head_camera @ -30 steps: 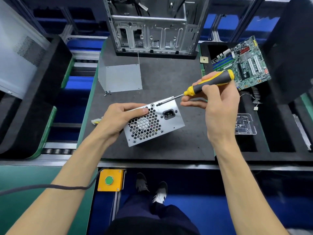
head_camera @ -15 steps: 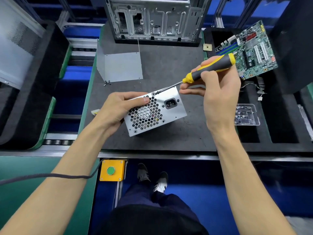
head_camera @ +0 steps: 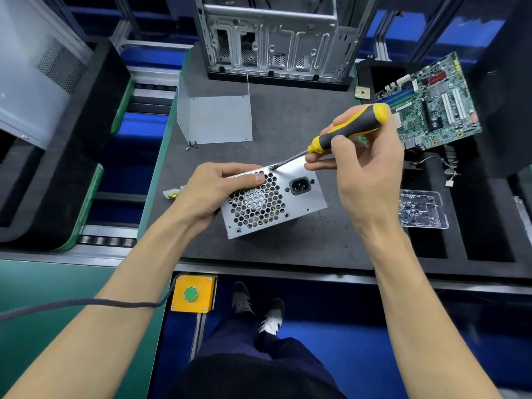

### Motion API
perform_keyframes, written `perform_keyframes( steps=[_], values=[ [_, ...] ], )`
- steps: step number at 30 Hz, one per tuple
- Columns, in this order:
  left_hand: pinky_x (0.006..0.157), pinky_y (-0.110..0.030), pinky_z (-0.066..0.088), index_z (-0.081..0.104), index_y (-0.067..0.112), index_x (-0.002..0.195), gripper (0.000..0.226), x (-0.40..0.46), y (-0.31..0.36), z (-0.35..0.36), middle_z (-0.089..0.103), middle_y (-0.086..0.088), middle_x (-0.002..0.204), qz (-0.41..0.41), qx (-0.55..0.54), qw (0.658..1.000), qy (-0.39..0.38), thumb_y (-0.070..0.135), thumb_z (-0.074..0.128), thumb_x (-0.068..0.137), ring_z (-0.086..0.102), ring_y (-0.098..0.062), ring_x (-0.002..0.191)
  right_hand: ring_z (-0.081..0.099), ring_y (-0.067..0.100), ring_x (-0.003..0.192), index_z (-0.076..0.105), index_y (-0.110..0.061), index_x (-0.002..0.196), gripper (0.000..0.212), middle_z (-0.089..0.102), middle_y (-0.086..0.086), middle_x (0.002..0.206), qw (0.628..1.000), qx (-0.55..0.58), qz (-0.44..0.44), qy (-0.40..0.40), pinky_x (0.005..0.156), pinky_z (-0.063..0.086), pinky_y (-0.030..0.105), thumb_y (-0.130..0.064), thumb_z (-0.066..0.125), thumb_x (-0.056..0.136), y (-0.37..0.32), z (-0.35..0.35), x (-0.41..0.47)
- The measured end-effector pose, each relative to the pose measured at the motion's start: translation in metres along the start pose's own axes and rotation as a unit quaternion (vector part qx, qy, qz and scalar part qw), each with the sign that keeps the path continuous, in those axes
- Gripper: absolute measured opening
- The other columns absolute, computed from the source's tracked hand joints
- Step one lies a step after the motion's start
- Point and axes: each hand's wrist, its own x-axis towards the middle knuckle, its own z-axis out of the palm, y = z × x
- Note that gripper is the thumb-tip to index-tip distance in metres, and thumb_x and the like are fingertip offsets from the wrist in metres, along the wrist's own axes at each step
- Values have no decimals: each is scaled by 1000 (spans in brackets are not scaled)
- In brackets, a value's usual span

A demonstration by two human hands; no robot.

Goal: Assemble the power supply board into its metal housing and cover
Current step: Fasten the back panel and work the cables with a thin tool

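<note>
Both forearms are bare, with no sleeves, gloves, rings or watch showing. The left hand [head_camera: 214, 191] and right hand [head_camera: 365, 174] are uncovered. Below, the person wears a black top [head_camera: 253, 378], dark navy trousers [head_camera: 259, 341], and dark sneakers [head_camera: 273, 315] with white stripes.

The left hand [head_camera: 214, 191] covered the near left corner of the power supply housing [head_camera: 276, 201], and what sat behind its honeycomb grille was too dim to tell. The screwdriver [head_camera: 342, 133] tip met a hole at the housing's top edge, but any screw there was too small to make out, as were the small dark bits [head_camera: 192, 145] beside the metal cover [head_camera: 218, 119]. The computer case [head_camera: 273, 38] was cut off by the top edge, and the motherboard [head_camera: 431, 102] was partly hidden behind the right hand [head_camera: 365, 171].
</note>
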Motion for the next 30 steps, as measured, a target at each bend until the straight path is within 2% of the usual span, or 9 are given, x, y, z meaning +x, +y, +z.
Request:
perform_keyframes(
  steps=[5, 10, 14, 17, 19, 22, 26, 28, 30],
  values=[
    [80, -28, 59, 81, 15, 104, 26, 2, -1, -1, 78, -12, 102, -1, 3, 1000, -3, 18, 82, 77, 76, -24, 94, 71, 29, 70, 53, -12, 97, 10, 65, 0, 83, 993, -96, -61, -44, 59, 60, 48, -8, 57, 89, -8, 5, 2],
    [75, -25, 59, 81, 15, 100, 19, 2, 0, 0, 78, -12, 99, 6, 2, 1000, -1, 15, 80, 81, 76, -24, 91, 53, 19, 60, 50, -6, 89, 22, 57, 9, 75, 956, -221, -140, -134, 55, 46, 24, -16, 70, 92, -24, 15, 14],
    [72, -21, 57, 81, 13, 97, 16, 1, 0, 0, 79, -12, 97, 16, 2, 1000, -4, 14, 80, 81, 76, -22, 90, 39, 26, 54, 39, -15, 75, 40, 48, 10, 56, 938, -275, -152, -147, 51, 40, 38, -26, 73, 93, -25, 29, 18],
    [72, -19, 56, 80, 10, 99, 18, 1, 1, -1, 78, -13, 97, 18, 3, 1000, -6, 14, 80, 81, 76, -22, 92, 32, 22, 56, 36, -14, 63, 51, 38, 6, 58, 934, -289, -187, -96, 51, 31, 32, -28, 77, 90, -22, 39, 20],
    [73, -20, 57, 80, 11, 101, 20, 1, 1, -1, 78, -13, 98, 14, -1, 1000, -5, 13, 80, 81, 76, -22, 93, 39, 23, 58, 43, -4, 64, 46, 44, 10, 65, 949, -252, -176, -70, 55, 34, 27, -20, 77, 91, -16, 43, 21],
    [77, -25, 59, 81, 13, 102, 21, 1, 1, 0, 79, -12, 96, 5, -3, 1000, -2, 13, 80, 81, 76, -23, 90, 60, 27, 61, 45, 4, 91, 22, 62, 15, 72, 996, -44, -25, -72, 61, 52, 38, -6, 62, 100, -7, 52, 18],
    [81, -28, 60, 81, 15, 103, 22, 2, 1, 0, 79, -10, 97, 3, 13, 1000, 2, 16, 81, 81, 76, -22, 91, 38, 13, 55, 33, -20, 99, 19, 41, -6, 68, 993, 92, 32, -64, 53, 38, 28, -13, 49, 106, -5, 61, 18],
    [81, -29, 60, 80, 13, 103, 22, 2, 0, 0, 79, -11, 97, 1, 5, 1000, 4, 14, 80, 81, 75, -22, 90, 33, 14, 58, 39, -25, 116, 9, 34, 3, 70, 991, 97, 1, -90, 54, 34, 31, -27, 41, 108, -7, 63, 17],
    [83, -32, 60, 80, 11, 104, 23, 2, 0, 0, 78, -13, 98, 0, 2, 1000, 3, 13, 80, 82, 75, -25, 93, 30, 19, 62, 44, -32, 132, 29, 29, 14, 73, 989, 93, -21, -116, 56, 31, 35, -37, 30, 108, -9, 66, 13]
  ],
)
